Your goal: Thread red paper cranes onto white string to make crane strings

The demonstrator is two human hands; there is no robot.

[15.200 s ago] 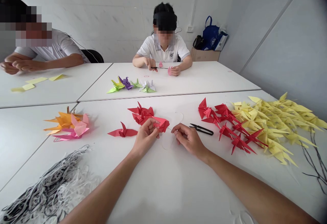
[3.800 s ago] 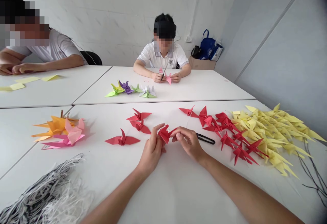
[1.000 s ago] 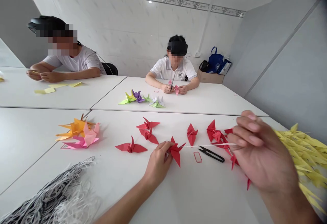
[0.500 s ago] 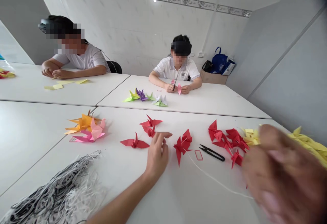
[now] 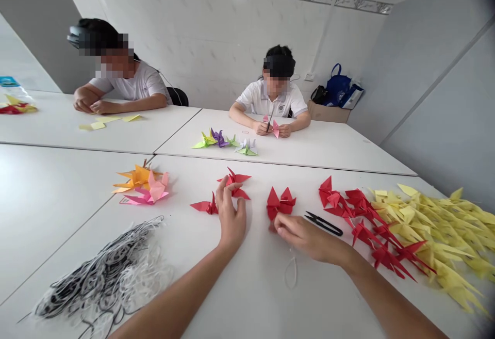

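Several red origami cranes lie on the white table in front of me. My left hand [image 5: 232, 218] is over the left group, its fingers apart and reaching across a red crane [image 5: 242, 179]; another red crane [image 5: 204, 206] is just left of the fingertips. To the right, my right hand [image 5: 296, 231] is closed at the near side of a pair of red cranes [image 5: 281, 202]. A thin white cord [image 5: 291, 274] loops out on the table from under this hand. What its fingertips pinch is partly hidden.
Black thread snips [image 5: 324, 224] lie right of my right hand, beside red cranes [image 5: 363, 207] and a yellow crane pile [image 5: 444, 230]. Orange and pink cranes [image 5: 145, 187] and tangled cords [image 5: 104, 272] are at left. Two people [image 5: 276, 94] sit opposite, one holding a pink crane [image 5: 276, 128].
My right hand has come from the far right, close to the camera, back to the red crane pair, and the stretched cord is now slack. My left hand has moved slightly onto the left cranes.
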